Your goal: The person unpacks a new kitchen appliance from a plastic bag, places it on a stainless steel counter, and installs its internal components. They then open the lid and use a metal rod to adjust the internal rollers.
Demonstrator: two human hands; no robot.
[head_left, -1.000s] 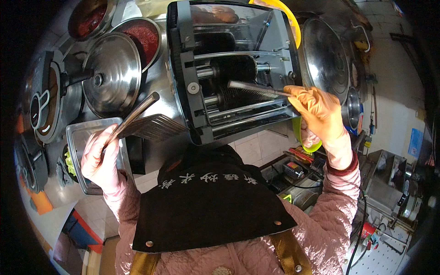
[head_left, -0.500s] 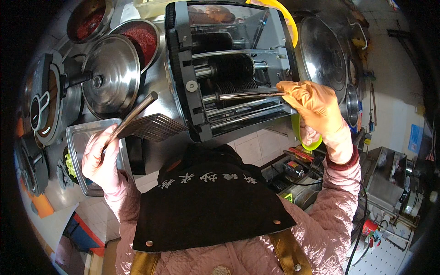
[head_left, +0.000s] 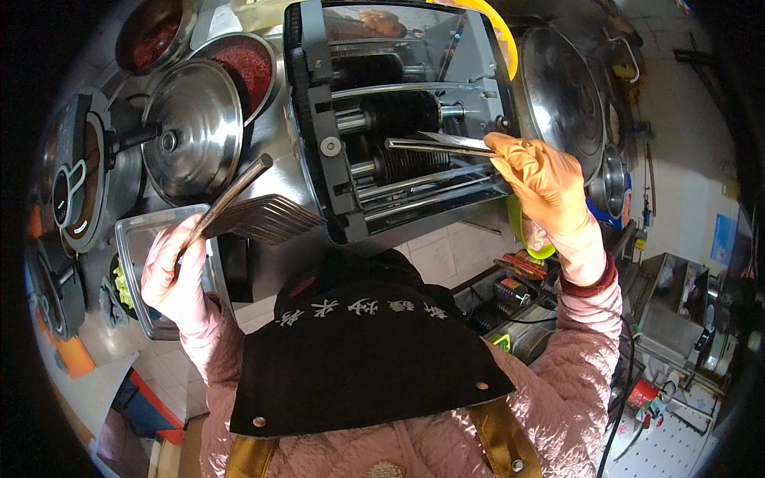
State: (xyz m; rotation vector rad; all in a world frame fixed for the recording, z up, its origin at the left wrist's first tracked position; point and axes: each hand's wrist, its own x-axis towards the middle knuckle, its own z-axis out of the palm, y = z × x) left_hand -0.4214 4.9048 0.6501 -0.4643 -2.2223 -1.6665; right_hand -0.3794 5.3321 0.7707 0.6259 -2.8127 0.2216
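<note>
My left hand (head_left: 179, 275), in a thin pale glove, is closed around a metal comb (head_left: 267, 217), a round rod with a row of long curved tines. It is held up left of the slicing machine (head_left: 319, 99). My right hand (head_left: 546, 187), in an orange glove, pinches the end of a narrow metal bar with a thin bright plate along it (head_left: 430, 146). That bar lies across my view of the machine's open front; whether it touches the machine I cannot tell. Behind it are a dark roller (head_left: 402, 114) and a stack of round blades (head_left: 414, 163).
Left of the machine are a round metal lid (head_left: 194, 131), a pan of red food (head_left: 251, 68) and a clear plastic box (head_left: 131, 239). A large round metal lid (head_left: 558, 92) is at right. A green container (head_left: 522, 227) is below my right hand, and a yellow basin (head_left: 504, 36) is behind the machine.
The bar in my right hand has tilted and risen slightly, and a bright flat face now shows along it. My left hand and its comb have barely moved.
</note>
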